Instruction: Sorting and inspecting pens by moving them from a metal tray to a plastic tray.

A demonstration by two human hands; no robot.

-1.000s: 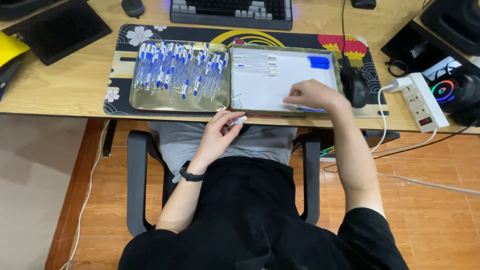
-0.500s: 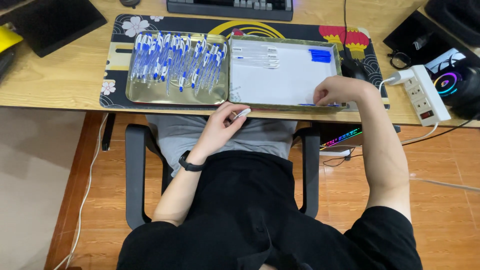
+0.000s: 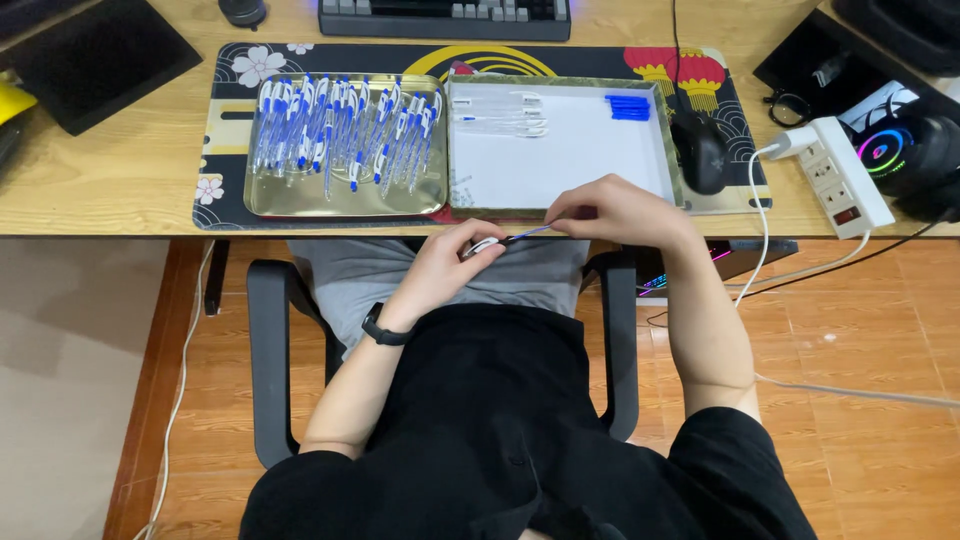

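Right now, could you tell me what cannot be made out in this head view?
- Pen: ends hidden in the left hand and right hand.
- Keyboard: cut off by the top edge.
- Pens in the gold tray: overlapped, too small to count.
- Clear parts in the white tray: too small to identify.

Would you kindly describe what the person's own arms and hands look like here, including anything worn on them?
Both arms are bare from the short black sleeves of a dark top down to the fingers, with no gloves. The left hand has a black band, like a watch or fitness tracker, around its wrist. The right hand and its wrist carry nothing visible: no ring, strap or marking shows.
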